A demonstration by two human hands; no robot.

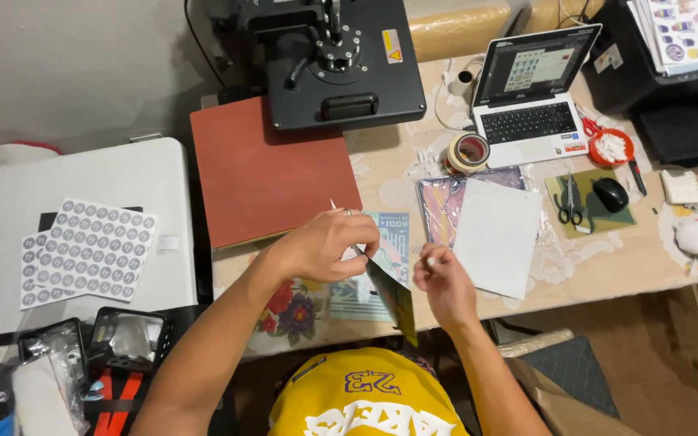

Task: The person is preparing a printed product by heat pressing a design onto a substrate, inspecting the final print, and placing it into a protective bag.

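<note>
From the head view, nearest to us is our yellow jersey (365, 396), and just above it our two hands meet over the counter (381, 186) edge. Our left hand (321, 246) is clenched in a pinch on the upper corner of a dark printed sheet (393, 299), which hangs tilted below the fingers; our right hand (444, 282) pinches something small and white at the same corner, seemingly a backing or film, though we cannot tell for sure. We judge the peeling as only begun: the sheet is still whole in our grip, and the red pad (272, 173) of the black heat press (325, 64) lies bare.

Under the hands lies a teal printed card (389, 234); to the right a blank white sheet (498, 234) overlaps a colourful print in clear wrap (438, 206). On the white side table (123, 169) at left lie two sheets of round grey stickers (94, 246). A yellow triangular warning label (393, 46) sits on the press. A tape roll (468, 152) stands near the laptop (531, 93).
</note>
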